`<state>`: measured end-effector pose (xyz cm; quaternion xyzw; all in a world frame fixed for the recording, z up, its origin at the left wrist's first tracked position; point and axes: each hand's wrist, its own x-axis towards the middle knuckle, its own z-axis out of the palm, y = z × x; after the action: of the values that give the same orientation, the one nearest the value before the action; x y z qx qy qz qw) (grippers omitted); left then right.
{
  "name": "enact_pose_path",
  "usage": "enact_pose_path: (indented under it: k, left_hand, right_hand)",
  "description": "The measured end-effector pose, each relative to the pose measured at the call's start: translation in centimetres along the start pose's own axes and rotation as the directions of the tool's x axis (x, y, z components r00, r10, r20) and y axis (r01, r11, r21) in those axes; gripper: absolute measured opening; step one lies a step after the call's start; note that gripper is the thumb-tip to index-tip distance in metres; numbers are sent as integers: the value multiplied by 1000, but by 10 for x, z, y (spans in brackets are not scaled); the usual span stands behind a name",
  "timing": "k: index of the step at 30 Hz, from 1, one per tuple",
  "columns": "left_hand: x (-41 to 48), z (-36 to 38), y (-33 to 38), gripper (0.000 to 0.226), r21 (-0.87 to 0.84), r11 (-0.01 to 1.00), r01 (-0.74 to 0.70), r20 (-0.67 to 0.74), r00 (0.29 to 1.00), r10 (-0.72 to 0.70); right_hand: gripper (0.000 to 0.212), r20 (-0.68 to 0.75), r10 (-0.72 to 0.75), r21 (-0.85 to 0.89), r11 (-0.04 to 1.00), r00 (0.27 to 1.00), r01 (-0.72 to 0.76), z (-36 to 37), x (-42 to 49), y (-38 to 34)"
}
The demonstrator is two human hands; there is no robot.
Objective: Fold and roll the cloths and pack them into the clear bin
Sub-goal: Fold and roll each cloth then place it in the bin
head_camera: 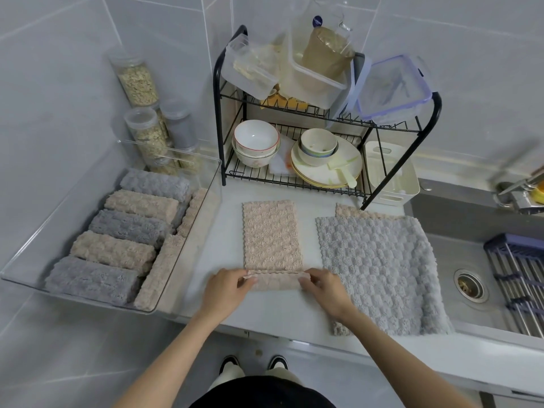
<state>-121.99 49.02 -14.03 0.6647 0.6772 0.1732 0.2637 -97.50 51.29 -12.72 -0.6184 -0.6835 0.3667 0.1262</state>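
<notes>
Fingers [246, 281] of my left hand [228, 285] and right hand [322, 285] pinch the rolled near end of the beige cloth [272, 234], mid-counter [223, 231]. Clear bin [210, 178] sits at nine o'clock. Grey cloth [379, 269] at three hides most of another. I can't read the blue jug sticker [317, 21] at twelve.

Bare counter [223, 231] between clear bin [187, 240] and beige cloth [272, 234], dish rack [217, 119] behind (bin nearly full)
</notes>
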Motion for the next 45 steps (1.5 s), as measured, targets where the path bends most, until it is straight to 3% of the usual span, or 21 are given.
enact_pose_path:
  k: [3, 8, 14, 16, 18, 20, 22, 26, 30, 36, 38, 41, 43, 45]
  left_hand:
    - [5, 2, -3, 51, -54, 993, 101, 20, 995, -100]
    - [7, 5, 0, 52, -7, 985, 173, -11, 985, -173]
    - [9, 8, 0, 53, 9, 980, 199, -18, 980, -199]
    - [10, 7, 0, 53, 26, 978, 209, -13, 978, -208]
    - [11, 7, 2, 53, 36, 976, 216, -13, 976, -215]
    - [12, 6, 2, 53, 48, 973, 224, -14, 974, -224]
    - [12, 6, 3, 53, 54, 970, 236, -21, 972, -235]
    - [14, 7, 3, 55, 53, 963, 263, -23, 965, -262]
    - [15, 7, 3, 55, 55, 962, 268, -15, 964, -267]
    - [10, 6, 7, 41, 62, 964, 258, -77, 964, -253]
    - [7, 7, 6, 32, 82, 976, 201, -169, 968, -185]
    - [6, 11, 2, 23, 223, 973, -66, -290, 948, 131]
    - [7, 18, -1, 23, 315, 905, -287, -245, 896, 370]
    - [8, 22, -8, 36, 325, 844, -426, -188, 846, 499]
  right_hand:
    - [37, -1, 112, 8, 994, 994, -112, 2, 8, -3]
    - [26, -95, 280, 3, 960, 955, -281, 12, 19, -10]
    - [23, -308, 290, 1, 952, 906, -305, 23, 16, -14]
    - [20, -460, 166, -90, 968, 872, -232, 25, 14, -18]
    - [11, -552, -156, -293, 956, 819, -15, 32, 11, -24]
    - [19, -425, -436, -420, 871, 794, 254, 46, 10, -31]
    - [40, -240, -523, -446, 808, 818, 386, 64, 6, -36]
    - [48, -79, -451, -422, 823, 889, 380, 82, 2, -29]
    - [55, 61, -488, -498, 741, 870, 451, 70, 3, -11]
    - [56, 83, -402, -533, 755, 912, 381, 40, 6, 17]
    - [55, 82, -384, -528, 766, 920, 367, 33, 6, 26]
    - [54, 111, -379, -506, 774, 919, 381, 28, 6, 31]
    - [54, 110, -388, -508, 770, 915, 387, 26, 6, 31]
    - [52, 111, -399, -527, 753, 910, 394, 23, 7, 30]
